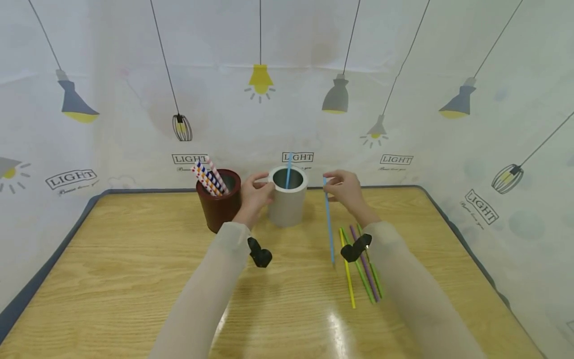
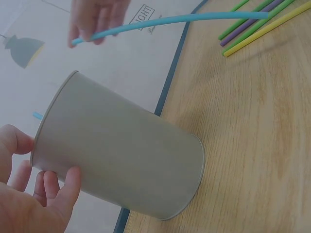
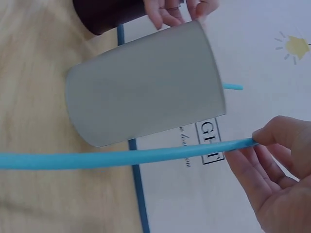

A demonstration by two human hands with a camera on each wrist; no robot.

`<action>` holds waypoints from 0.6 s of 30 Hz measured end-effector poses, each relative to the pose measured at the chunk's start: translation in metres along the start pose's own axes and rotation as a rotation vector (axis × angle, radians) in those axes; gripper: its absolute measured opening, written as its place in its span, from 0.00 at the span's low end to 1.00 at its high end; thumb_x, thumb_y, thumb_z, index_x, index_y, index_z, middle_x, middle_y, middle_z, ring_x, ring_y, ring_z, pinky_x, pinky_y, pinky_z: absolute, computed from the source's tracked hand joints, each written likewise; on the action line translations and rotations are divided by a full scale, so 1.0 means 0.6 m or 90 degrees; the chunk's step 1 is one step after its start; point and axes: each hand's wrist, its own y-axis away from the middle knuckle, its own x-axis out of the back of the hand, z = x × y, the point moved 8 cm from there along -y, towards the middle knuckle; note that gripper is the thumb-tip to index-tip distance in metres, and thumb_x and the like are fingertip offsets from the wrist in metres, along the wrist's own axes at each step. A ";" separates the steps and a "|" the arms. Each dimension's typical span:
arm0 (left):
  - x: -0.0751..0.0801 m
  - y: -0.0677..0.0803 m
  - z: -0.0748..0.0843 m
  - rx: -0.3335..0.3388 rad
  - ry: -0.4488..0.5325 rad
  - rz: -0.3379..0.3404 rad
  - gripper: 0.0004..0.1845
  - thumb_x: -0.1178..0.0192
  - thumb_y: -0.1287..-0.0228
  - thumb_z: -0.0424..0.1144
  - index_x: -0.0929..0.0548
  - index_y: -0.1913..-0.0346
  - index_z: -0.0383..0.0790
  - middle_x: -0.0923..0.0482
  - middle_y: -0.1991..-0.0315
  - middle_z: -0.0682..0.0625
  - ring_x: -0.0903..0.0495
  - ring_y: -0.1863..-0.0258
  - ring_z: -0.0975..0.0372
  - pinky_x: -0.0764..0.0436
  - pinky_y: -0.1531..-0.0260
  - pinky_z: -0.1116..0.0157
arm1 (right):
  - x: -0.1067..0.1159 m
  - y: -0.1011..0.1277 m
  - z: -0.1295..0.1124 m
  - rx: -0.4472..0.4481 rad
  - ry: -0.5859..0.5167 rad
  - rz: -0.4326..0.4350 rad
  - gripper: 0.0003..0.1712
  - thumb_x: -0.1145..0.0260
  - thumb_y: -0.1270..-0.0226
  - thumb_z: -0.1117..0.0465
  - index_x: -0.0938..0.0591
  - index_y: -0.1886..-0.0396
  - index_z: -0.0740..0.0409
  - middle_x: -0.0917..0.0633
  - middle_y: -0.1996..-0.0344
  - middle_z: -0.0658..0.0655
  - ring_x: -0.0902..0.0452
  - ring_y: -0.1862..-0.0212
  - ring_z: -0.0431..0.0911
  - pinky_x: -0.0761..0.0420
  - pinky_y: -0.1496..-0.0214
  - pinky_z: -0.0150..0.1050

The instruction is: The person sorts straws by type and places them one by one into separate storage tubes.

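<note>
A grey cup stands upright at the back middle of the wooden table, with one blue straw poking out of it. My left hand grips its rim from the left. My right hand pinches the top end of another blue straw, held just right of the cup with its lower end near the table.
A dark red cup with several striped straws stands left of the grey cup. Yellow, green and purple straws lie on the table at the right. A printed curtain rises behind the table.
</note>
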 end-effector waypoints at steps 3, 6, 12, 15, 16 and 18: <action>0.000 -0.001 -0.001 -0.001 -0.002 -0.002 0.22 0.43 0.47 0.30 0.24 0.46 0.41 0.27 0.59 0.44 0.24 0.64 0.55 0.18 0.65 0.57 | 0.009 -0.008 -0.026 0.030 -0.011 0.014 0.21 0.39 0.46 0.74 0.23 0.49 0.68 0.25 0.68 0.58 0.24 0.69 0.45 0.18 0.65 0.43; 0.000 -0.003 -0.001 -0.004 -0.005 -0.001 0.22 0.43 0.47 0.31 0.24 0.46 0.42 0.27 0.60 0.44 0.24 0.64 0.55 0.18 0.66 0.58 | 0.017 -0.018 -0.054 0.064 -0.021 0.033 0.20 0.39 0.46 0.73 0.23 0.50 0.68 0.25 0.69 0.57 0.23 0.68 0.45 0.18 0.65 0.43; 0.000 -0.005 -0.002 -0.007 -0.004 0.004 0.21 0.44 0.48 0.30 0.23 0.47 0.41 0.27 0.61 0.44 0.24 0.65 0.56 0.18 0.67 0.58 | 0.029 -0.034 -0.095 0.086 -0.044 0.081 0.19 0.38 0.45 0.73 0.22 0.51 0.66 0.25 0.70 0.56 0.23 0.69 0.43 0.17 0.67 0.41; 0.000 -0.005 -0.003 -0.007 0.000 0.006 0.21 0.44 0.48 0.29 0.23 0.47 0.41 0.27 0.61 0.44 0.24 0.65 0.56 0.19 0.65 0.56 | 0.034 -0.042 -0.114 0.098 -0.056 0.105 0.19 0.38 0.45 0.73 0.21 0.52 0.66 0.25 0.72 0.55 0.23 0.70 0.42 0.17 0.69 0.38; 0.000 -0.005 -0.004 -0.008 0.002 0.007 0.21 0.44 0.48 0.29 0.23 0.47 0.41 0.27 0.61 0.44 0.24 0.65 0.56 0.19 0.65 0.56 | 0.035 -0.045 -0.122 0.107 -0.062 0.111 0.19 0.38 0.45 0.74 0.21 0.51 0.66 0.25 0.72 0.55 0.23 0.71 0.42 0.17 0.70 0.37; 0.000 -0.006 -0.005 -0.007 0.003 0.008 0.21 0.44 0.48 0.29 0.23 0.47 0.40 0.27 0.62 0.44 0.25 0.65 0.56 0.18 0.65 0.56 | 0.038 -0.050 -0.140 0.127 -0.073 0.123 0.19 0.38 0.45 0.74 0.22 0.51 0.66 0.25 0.71 0.55 0.24 0.71 0.42 0.18 0.69 0.36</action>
